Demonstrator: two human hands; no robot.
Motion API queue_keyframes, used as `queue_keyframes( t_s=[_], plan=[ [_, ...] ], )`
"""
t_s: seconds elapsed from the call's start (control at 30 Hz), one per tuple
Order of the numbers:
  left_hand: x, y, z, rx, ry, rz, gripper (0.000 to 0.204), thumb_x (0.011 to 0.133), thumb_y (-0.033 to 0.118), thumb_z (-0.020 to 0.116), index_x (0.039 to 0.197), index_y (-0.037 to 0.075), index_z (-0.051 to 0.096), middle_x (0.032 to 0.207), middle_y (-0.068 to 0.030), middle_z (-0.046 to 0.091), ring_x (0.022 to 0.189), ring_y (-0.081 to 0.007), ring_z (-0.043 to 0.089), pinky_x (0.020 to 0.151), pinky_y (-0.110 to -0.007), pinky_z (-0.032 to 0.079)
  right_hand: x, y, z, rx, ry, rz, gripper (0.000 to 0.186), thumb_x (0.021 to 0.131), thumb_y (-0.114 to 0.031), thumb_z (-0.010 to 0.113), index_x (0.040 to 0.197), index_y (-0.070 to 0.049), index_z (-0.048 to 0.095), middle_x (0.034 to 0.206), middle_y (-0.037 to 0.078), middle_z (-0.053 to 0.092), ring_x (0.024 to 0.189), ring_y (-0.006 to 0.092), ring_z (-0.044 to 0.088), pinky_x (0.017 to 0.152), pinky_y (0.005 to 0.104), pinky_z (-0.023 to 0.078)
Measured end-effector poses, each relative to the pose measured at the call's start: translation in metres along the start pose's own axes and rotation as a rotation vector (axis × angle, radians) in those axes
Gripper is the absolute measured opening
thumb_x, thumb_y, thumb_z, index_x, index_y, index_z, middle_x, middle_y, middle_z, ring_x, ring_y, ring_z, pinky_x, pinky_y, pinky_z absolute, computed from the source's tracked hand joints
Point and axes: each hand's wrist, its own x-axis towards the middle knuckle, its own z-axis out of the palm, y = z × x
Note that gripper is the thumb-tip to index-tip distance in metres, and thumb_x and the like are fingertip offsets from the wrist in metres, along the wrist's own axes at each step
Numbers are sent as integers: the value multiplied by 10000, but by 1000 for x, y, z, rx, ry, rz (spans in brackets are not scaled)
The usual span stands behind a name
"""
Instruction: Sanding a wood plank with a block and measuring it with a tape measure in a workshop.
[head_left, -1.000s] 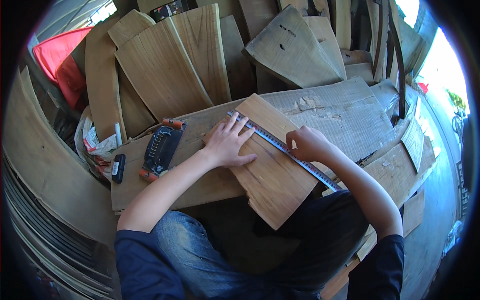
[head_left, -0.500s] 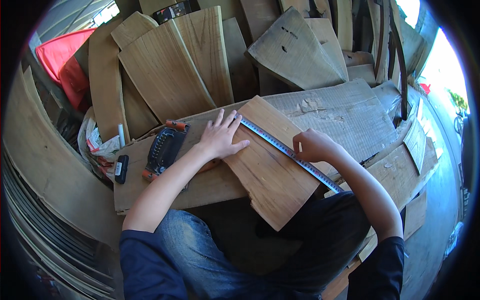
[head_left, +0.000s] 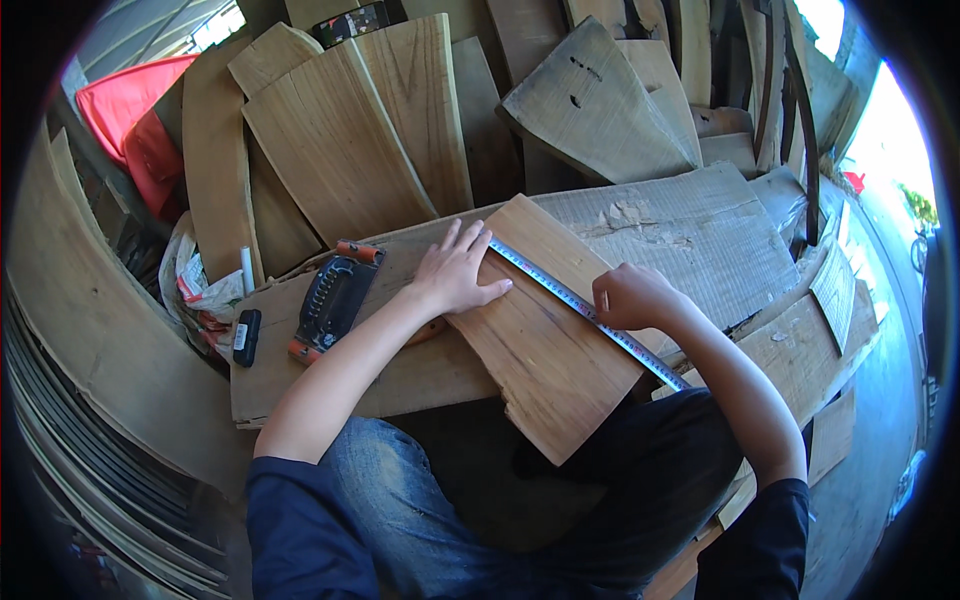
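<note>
A brown wooden board with one ragged edge lies across a thick grey plank, its near end jutting out over my legs. Along its right part a silver steel ruler runs diagonally from the far edge down toward my right knee. My left hand rests on the board with fingers spread, its fingertips by the ruler's far end. Curled over the ruler's middle, my right hand is closed. Something small and pale seems to sit between its fingers, too small to name.
Left of my left forearm lies a black hand sander with orange ends. A small black object with a white label is beside it. Several boards lean behind the plank; a curved panel stands at the left.
The whole view has shifted slightly, moving the scene a little to the right. My hands, the ruler and the board keep nearly the same places relative to each other.
</note>
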Motion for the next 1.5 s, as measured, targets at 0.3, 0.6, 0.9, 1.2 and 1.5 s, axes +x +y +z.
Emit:
queue_keyframes(
  t_s=[0.3,0.6,0.9,1.2,1.5],
  plan=[
    [1,-4,-3,8,-20,10,919,810,667,524,1471,69,301,1554,-111,239,1420,-311,249,1123,-447,309,-3,1,-9,-5,-15,16,231,759,-307,657,896,-130,713,839,127,696,836,303,669,753,399,529],
    [0,-2,-6,-30,-42,-1,910,820,638,537,1480,69,275,1562,-110,214,1404,-309,282,1112,-438,328,-4,-2,-11,20,-14,22,248,800,-361,652,919,-152,709,819,121,693,833,296,671,751,391,525],
    [-1,-1,-6,-54,-53,-12,909,820,632,548,1481,73,272,1566,-100,204,1390,-311,304,1104,-441,339,0,-3,-3,125,-6,-163,378,781,-148,688,1156,-197,668,989,80,675,945,248,642,814,373,518],
    [2,-1,-9,-42,-67,-21,901,826,631,550,1484,83,268,1568,-92,201,1381,-313,325,1102,-439,344,2,-9,-7,85,-52,-115,503,776,-162,733,1259,-196,598,982,86,678,929,237,642,859,364,510],
    [-2,-1,-8,-24,-52,-7,889,833,616,542,1484,78,267,1567,-111,202,1362,-321,361,1089,-426,366,3,2,-4,149,-25,-116,594,751,-238,779,1283,-138,537,952,89,690,895,253,654,828,371,507]
  ],
)
